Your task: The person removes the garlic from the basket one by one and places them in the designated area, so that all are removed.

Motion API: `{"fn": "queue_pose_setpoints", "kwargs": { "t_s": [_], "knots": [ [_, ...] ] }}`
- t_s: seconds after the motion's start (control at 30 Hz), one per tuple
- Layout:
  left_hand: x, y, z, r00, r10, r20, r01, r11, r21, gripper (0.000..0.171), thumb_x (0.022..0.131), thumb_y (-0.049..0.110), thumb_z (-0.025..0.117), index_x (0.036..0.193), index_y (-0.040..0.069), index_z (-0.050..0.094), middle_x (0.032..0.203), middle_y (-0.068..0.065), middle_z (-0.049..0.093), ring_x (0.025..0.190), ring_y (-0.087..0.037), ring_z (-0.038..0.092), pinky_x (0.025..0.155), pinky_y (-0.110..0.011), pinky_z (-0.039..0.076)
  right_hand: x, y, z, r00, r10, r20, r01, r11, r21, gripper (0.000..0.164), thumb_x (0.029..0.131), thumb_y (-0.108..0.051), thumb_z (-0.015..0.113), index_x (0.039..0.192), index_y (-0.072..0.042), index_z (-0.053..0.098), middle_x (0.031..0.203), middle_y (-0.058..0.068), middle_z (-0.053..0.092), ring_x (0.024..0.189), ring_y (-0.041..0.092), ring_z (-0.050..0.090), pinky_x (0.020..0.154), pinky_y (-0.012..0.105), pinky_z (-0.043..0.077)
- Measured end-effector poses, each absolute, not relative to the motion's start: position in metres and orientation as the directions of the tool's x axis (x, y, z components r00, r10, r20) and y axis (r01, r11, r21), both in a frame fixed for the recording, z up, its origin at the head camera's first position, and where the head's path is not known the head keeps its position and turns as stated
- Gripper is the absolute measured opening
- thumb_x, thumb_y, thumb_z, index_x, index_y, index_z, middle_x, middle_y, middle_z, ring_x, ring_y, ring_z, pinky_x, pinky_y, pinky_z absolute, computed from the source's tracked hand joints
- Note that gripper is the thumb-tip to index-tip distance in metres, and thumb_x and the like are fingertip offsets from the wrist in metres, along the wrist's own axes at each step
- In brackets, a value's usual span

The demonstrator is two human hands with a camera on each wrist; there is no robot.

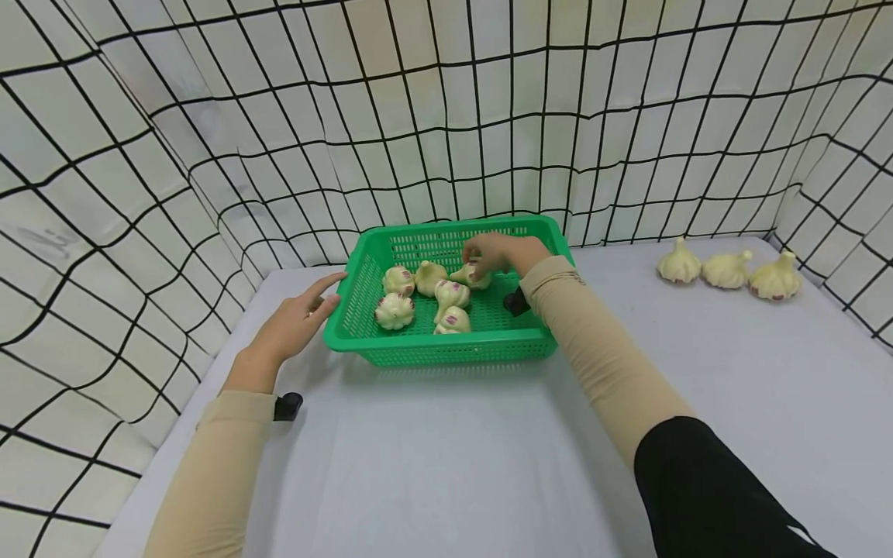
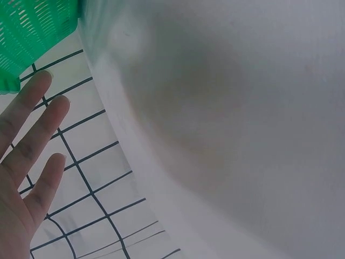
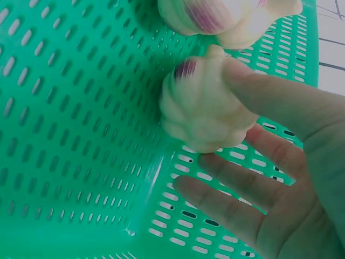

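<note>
A green slotted plastic basket point(image 1: 446, 350) stands on the white table and holds several garlic bulbs point(image 1: 394, 311), whitish with purple streaks. My right hand point(image 1: 498, 254) reaches into it from the right. In the right wrist view, the thumb lies on one garlic bulb point(image 3: 202, 108) near its stem, the fingers are at its other side, and the hand pinches it. Another bulb point(image 3: 207, 13) lies just beyond. At the basket's left rim is my left hand point(image 1: 289, 325), its fingers extended and fingertips right at the rim. The left wrist view shows these spread fingers point(image 2: 46, 121) below a basket corner point(image 2: 40, 32).
Three more garlic bulbs point(image 1: 725, 269) lie in a row on the table at the far right. Black netting point(image 1: 488, 116) over white walls encloses the back and both sides. Small black wrist cameras sit under both sleeves.
</note>
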State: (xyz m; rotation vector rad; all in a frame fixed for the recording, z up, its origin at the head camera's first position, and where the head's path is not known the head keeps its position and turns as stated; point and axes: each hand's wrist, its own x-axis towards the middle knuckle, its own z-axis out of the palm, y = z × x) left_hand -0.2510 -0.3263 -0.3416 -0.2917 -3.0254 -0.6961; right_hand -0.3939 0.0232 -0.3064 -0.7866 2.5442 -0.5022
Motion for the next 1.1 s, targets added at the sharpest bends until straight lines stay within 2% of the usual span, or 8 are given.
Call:
{"fn": "queue_pose_setpoints", "kwargs": {
  "t_s": [0.3, 0.47, 0.63, 0.83, 1.1],
  "knots": [
    [-0.250, -0.326, -0.342, -0.984, 0.170, 0.057, 0.178, 0.883, 0.434, 0.066, 0.109, 0.059, 0.028, 0.165, 0.025, 0.023, 0.137, -0.034, 0.056, 0.123, -0.054, 0.055, 0.096, -0.072, 0.043, -0.391, 0.027, -0.306, -0.763, -0.591, -0.260, -0.452, 0.777, -0.438, 0.041, 0.099, -0.012, 0.069, 0.136, -0.002, 0.054, 0.148, 0.023, 0.046, 0.125, 0.037, 0.053, 0.092, 0.048, 0.053],
    [-0.249, -0.325, -0.341, -0.983, 0.172, 0.060, 0.181, 0.883, 0.433, 0.065, 0.109, 0.058, 0.029, 0.165, 0.025, 0.023, 0.137, -0.034, 0.057, 0.123, -0.054, 0.055, 0.095, -0.071, 0.043, -0.390, 0.028, -0.308, -0.775, -0.565, -0.283, -0.418, 0.794, -0.441, 0.052, 0.100, -0.013, 0.068, 0.147, -0.003, 0.049, 0.150, 0.023, 0.043, 0.131, 0.037, 0.050, 0.095, 0.050, 0.053],
    [-0.249, -0.325, -0.341, -0.982, 0.178, 0.069, 0.190, 0.883, 0.428, 0.064, 0.109, 0.057, 0.029, 0.165, 0.025, 0.024, 0.136, -0.034, 0.057, 0.122, -0.054, 0.056, 0.095, -0.071, 0.044, -0.391, 0.030, -0.307, -0.772, -0.563, -0.295, -0.434, 0.806, -0.402, 0.056, 0.099, -0.014, 0.069, 0.150, -0.004, 0.049, 0.152, 0.021, 0.044, 0.132, 0.036, 0.049, 0.097, 0.048, 0.052],
    [-0.249, -0.326, -0.342, -0.984, 0.168, 0.056, 0.176, 0.885, 0.430, 0.065, 0.109, 0.059, 0.028, 0.165, 0.026, 0.023, 0.138, -0.034, 0.056, 0.123, -0.054, 0.055, 0.097, -0.071, 0.042, -0.391, 0.035, -0.301, -0.766, -0.597, -0.239, -0.494, 0.784, -0.375, 0.055, 0.098, -0.017, 0.071, 0.148, -0.002, 0.052, 0.149, 0.021, 0.049, 0.133, 0.034, 0.048, 0.107, 0.045, 0.043],
    [-0.250, -0.326, -0.342, -0.981, 0.181, 0.068, 0.192, 0.882, 0.430, 0.065, 0.109, 0.058, 0.028, 0.165, 0.024, 0.023, 0.137, -0.035, 0.056, 0.123, -0.054, 0.055, 0.097, -0.071, 0.042, -0.384, 0.045, -0.287, -0.758, -0.633, -0.156, -0.523, 0.734, -0.434, 0.059, 0.096, -0.018, 0.075, 0.147, -0.002, 0.052, 0.145, 0.024, 0.049, 0.130, 0.037, 0.050, 0.106, 0.048, 0.044]
  ]
}}
